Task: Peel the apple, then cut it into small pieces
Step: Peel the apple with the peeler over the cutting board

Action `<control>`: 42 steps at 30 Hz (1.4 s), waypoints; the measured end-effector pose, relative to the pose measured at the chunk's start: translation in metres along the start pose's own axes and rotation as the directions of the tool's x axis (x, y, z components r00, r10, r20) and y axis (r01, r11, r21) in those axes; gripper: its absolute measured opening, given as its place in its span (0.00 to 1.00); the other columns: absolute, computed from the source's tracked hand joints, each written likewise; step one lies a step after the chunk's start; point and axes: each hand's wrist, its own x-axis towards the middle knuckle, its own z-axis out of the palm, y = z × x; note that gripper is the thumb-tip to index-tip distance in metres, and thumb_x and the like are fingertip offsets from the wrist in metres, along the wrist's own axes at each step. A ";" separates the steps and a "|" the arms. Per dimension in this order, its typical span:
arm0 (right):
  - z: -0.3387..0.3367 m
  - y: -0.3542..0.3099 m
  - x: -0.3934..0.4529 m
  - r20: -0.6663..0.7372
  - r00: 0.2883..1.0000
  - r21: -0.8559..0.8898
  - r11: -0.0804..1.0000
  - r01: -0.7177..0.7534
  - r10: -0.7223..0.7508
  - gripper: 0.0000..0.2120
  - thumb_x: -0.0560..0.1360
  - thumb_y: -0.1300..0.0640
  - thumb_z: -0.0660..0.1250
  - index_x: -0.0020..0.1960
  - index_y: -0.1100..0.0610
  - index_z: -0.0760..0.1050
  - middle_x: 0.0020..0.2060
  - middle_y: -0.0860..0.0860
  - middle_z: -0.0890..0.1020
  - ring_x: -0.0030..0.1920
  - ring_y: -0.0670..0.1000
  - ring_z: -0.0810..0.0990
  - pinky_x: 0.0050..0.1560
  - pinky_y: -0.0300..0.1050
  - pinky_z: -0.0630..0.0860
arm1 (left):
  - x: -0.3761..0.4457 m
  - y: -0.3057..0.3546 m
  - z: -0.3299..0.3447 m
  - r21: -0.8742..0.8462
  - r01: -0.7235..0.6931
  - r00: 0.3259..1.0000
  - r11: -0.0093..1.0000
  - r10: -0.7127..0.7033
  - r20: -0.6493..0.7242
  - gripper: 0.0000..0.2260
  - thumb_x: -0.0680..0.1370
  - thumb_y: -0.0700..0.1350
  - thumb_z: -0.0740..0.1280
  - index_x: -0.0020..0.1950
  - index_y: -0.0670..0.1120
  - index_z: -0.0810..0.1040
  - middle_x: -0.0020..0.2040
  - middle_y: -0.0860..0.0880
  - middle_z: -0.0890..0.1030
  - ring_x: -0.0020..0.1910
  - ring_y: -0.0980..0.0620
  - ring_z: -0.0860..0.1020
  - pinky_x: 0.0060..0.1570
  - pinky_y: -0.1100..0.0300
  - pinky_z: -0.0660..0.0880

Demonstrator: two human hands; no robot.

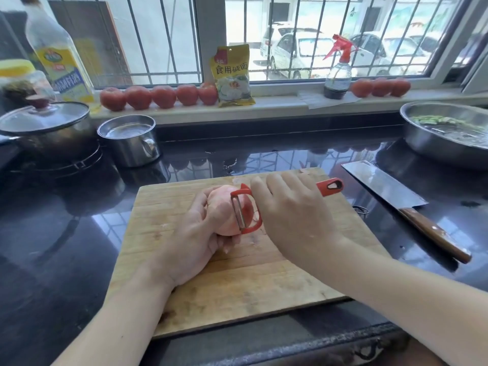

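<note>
A dark, glossy kitchen counter (66, 220) runs under a barred window, with a wooden cutting board (237, 281) lying near its front edge. Above the middle of the board the left hand (195, 233) cups the apple (224, 210), fingers curled round it from the left and below; the fruit looks pale pink. The right hand (287, 215) grips a red peeler (247, 210), its handle end poking out past the knuckles to the right and its blade laid against the apple's right side. To the right of the board, on the counter, a cleaver (390, 191) with a wooden handle lies flat, apart from the board. Farther back on the right sits a metal basin (422, 138) with greens in water. At the left stand a lidded pot (47, 133) and a small steel pot (129, 141) of water. On the sill a row of tomatoes (163, 96), a yellow packet (232, 75) and a spray bottle (338, 72) line up.
</note>
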 end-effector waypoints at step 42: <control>0.020 0.056 -0.021 0.341 0.931 -0.196 0.979 -0.062 0.127 0.17 0.70 0.65 0.66 0.57 0.55 0.73 0.48 0.53 0.78 0.50 0.57 0.74 0.50 0.51 0.67 | 0.003 0.008 -0.001 -0.006 0.060 0.998 0.998 -0.060 0.026 0.25 0.78 0.47 0.68 0.74 0.45 0.68 0.52 0.41 0.80 0.37 0.45 0.75 0.32 0.56 0.70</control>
